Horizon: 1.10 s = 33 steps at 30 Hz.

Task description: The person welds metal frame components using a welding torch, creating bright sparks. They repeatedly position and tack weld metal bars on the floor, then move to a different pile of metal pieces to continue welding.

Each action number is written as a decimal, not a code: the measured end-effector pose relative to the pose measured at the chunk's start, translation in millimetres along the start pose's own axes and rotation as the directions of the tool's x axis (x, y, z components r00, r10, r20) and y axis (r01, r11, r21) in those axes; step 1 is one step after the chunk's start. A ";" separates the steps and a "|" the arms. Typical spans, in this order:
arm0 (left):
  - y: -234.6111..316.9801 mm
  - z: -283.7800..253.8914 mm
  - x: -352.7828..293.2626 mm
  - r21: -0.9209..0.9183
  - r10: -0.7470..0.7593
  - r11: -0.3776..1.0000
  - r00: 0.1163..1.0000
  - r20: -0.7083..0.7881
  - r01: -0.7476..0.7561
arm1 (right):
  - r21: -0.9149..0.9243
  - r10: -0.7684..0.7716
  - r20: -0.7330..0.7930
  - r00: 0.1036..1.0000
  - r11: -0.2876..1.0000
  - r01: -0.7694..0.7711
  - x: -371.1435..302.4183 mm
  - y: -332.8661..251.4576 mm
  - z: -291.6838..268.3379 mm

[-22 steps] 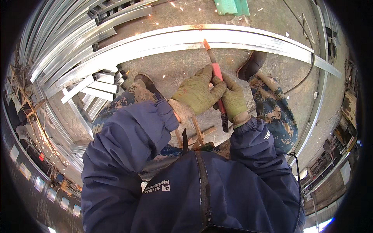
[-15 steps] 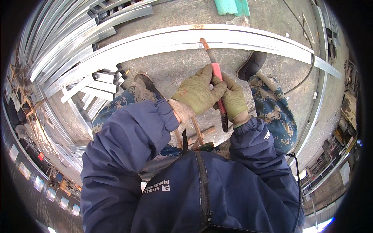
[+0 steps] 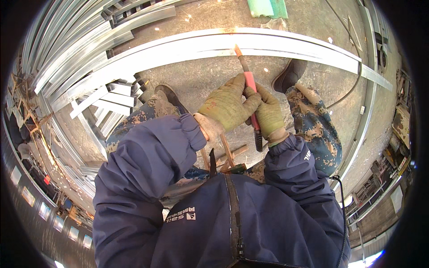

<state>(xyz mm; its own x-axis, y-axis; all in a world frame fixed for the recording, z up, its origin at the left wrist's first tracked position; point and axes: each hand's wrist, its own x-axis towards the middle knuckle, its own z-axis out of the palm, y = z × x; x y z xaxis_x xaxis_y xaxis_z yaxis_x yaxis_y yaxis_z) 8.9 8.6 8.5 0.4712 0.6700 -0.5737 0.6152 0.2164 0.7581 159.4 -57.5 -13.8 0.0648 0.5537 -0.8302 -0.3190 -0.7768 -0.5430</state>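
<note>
A welding torch (image 3: 249, 81) with a red handle and a dark neck points away from me. Its orange-lit tip meets or nearly meets the near edge of a long, bright metal beam (image 3: 178, 48); I cannot tell whether they touch. My left hand (image 3: 227, 105), in a worn green work glove, is closed around the torch's handle from the left. On the other side, my right hand (image 3: 270, 112), also gloved, wraps the handle lower down. The torch's black ribbed rear end (image 3: 258, 141) sticks out below the hands. Small bright specks show on the floor beyond the beam.
Long metal profiles (image 3: 67, 40) are stacked at the far left, with short cut pieces (image 3: 111, 100) nearer me. A green sheet-like object (image 3: 267, 8) lies beyond the beam. A dark cable (image 3: 353, 87) loops at the right. My shoes (image 3: 289, 73) stand close to the beam.
The torch tip has shifted slightly to the right and now glows brighter orange. A warm light has appeared on the beam, with bright specks scattered around it. Both hands keep their hold.
</note>
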 end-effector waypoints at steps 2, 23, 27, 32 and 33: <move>-1.4 2.2 -1.6 0.030 0.040 0.999 0.998 -0.038 -0.039 | -0.012 0.007 -0.016 1.000 1.000 -0.007 0.8 0.7 -0.4; 6.9 -9.5 0.4 0.018 -0.041 0.999 0.997 0.066 0.040 | -0.012 0.009 -0.028 1.000 1.000 -0.009 2.5 -1.7 2.1; 9.3 -11.9 0.2 -0.002 -0.073 0.997 0.992 0.099 0.073 | -0.029 0.006 -0.010 1.000 1.000 -0.006 3.0 -0.1 0.2; 11.4 -13.1 0.3 0.055 -0.098 0.994 0.991 0.091 0.094 | -0.069 -0.006 0.008 1.000 0.998 0.006 3.5 -0.8 -1.2; 13.9 -15.3 1.2 0.088 -0.124 0.990 0.985 0.122 0.113 | -0.060 0.011 0.008 1.000 0.998 -0.011 3.6 -0.4 -2.2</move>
<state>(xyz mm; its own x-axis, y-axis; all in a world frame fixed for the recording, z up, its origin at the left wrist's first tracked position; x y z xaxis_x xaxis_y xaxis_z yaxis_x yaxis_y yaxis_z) 8.3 23.3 23.2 0.4652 0.5462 -0.6966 0.7180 0.2275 0.6578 161.8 -55.9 -16.9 0.0539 0.5471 -0.8353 -0.2624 -0.7994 -0.5405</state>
